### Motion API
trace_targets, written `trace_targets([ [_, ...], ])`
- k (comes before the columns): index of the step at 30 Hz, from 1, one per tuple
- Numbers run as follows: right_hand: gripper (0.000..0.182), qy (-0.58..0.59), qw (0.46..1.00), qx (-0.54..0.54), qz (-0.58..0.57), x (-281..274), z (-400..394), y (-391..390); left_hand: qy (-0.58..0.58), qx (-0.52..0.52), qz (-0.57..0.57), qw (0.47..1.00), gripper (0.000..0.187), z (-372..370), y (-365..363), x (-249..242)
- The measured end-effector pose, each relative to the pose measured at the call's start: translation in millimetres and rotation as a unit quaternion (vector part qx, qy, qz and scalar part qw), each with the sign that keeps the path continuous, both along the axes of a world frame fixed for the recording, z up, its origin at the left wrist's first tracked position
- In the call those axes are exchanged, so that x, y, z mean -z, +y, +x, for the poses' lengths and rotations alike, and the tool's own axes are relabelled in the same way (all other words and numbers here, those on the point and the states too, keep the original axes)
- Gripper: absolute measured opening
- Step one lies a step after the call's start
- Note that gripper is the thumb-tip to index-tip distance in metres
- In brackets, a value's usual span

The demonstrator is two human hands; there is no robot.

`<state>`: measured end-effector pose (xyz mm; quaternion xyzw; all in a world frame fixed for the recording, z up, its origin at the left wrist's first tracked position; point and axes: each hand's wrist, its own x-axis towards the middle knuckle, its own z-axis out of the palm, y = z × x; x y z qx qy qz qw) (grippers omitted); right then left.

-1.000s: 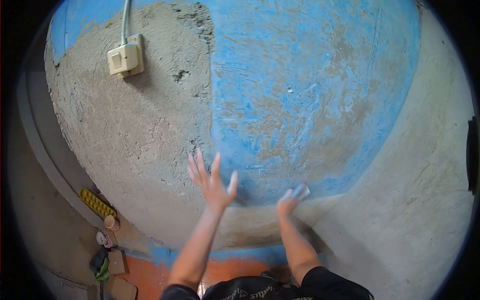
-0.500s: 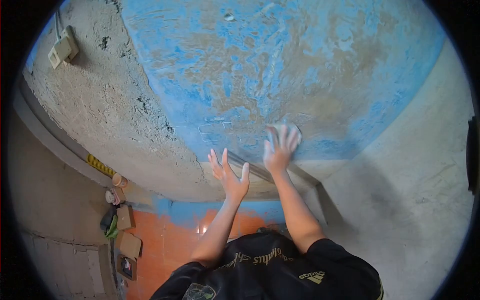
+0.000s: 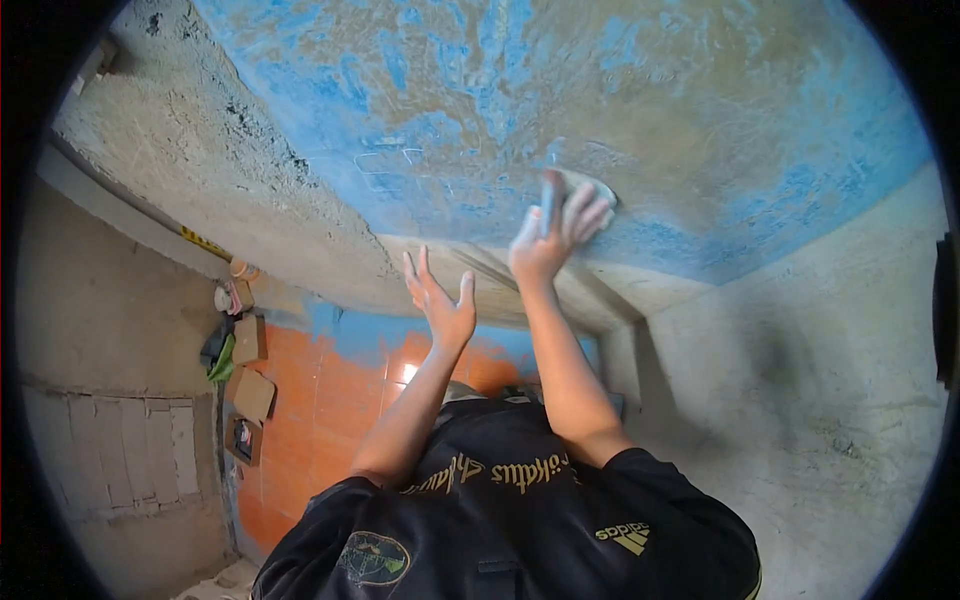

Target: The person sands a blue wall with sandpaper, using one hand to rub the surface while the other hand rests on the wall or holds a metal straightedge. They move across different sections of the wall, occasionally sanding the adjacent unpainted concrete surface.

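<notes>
My right hand (image 3: 548,240) presses a pale, flat pad (image 3: 604,192) against the wall, fingers spread over it and slightly blurred; its exact kind I cannot tell. Whitish dust coats those fingers. The wall (image 3: 690,160) has patchy blue paint with grey-brown areas showing through. Lower and to the left, my left hand (image 3: 440,305) is raised in front of the pale strip at the wall's foot, fingers apart and holding nothing. Faint white outlines mark the blue surface above it.
Bare rough plaster (image 3: 240,170) borders the paint on the left. A smooth grey wall (image 3: 790,400) rises at right. On the orange tiled floor (image 3: 310,420), opened cardboard boxes (image 3: 250,393) and a green cloth (image 3: 223,360) lie along the left wall. A yellow object (image 3: 203,240) sits farther up.
My right hand has slid the pad rightward along the wall. My left hand stays raised and open. The view has tilted, showing more of my shirt and the floor.
</notes>
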<state>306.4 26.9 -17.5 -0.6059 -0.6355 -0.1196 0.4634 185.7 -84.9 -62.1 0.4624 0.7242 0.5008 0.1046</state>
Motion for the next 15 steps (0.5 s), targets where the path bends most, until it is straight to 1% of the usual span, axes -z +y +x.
trace_targets([
  [1,0.065,0.104,0.995,-0.004,-0.005,18.0,8.6,3.4,0.009,-0.013,-0.004,1.000,0.083,-9.3,1.4,-0.6],
  [2,0.063,0.207,0.978,-0.005,-0.013,30.6,19.0,5.0,0.007,-0.029,-0.002,1.000,0.084,-18.8,1.9,1.6],
  [3,0.061,0.283,0.959,0.006,0.014,36.1,31.4,7.8,0.002,-0.042,-0.001,0.999,0.085,-27.3,1.3,5.6],
  [5,0.060,0.302,0.953,0.011,0.035,19.9,36.2,5.3,-0.014,-0.065,-0.010,0.998,0.086,-35.2,-3.2,12.5],
  [6,0.060,0.308,0.950,0.014,0.048,13.0,40.3,7.4,-0.024,-0.075,-0.016,0.997,0.086,-36.0,-3.8,13.5],
  [7,0.061,0.208,0.977,-0.006,0.042,9.3,33.1,8.1,-0.035,-0.084,-0.023,0.996,0.086,-36.9,-2.9,14.5],
  [8,0.062,0.131,0.990,-0.030,0.045,6.9,19.5,7.1,-0.039,-0.085,-0.014,0.996,0.087,-38.7,0.9,16.0],
  [10,0.063,-0.026,0.995,-0.083,0.045,-12.1,-8.0,0.9,-0.047,-0.089,0.004,0.995,0.087,-43.5,12.0,15.3],
  [11,0.064,-0.018,0.996,-0.070,0.054,-6.9,-9.1,3.9,-0.042,-0.094,0.024,0.994,0.087,-48.1,18.2,12.0],
  [13,0.068,0.003,0.996,-0.046,0.081,1.8,-18.1,14.3,-0.026,-0.109,0.074,0.991,0.087,-65.1,32.1,-13.1],
  [15,0.060,0.112,0.982,0.034,0.149,1.0,-7.7,19.4,0.013,-0.134,0.099,0.986,0.088,-99.2,35.8,-30.3],
])
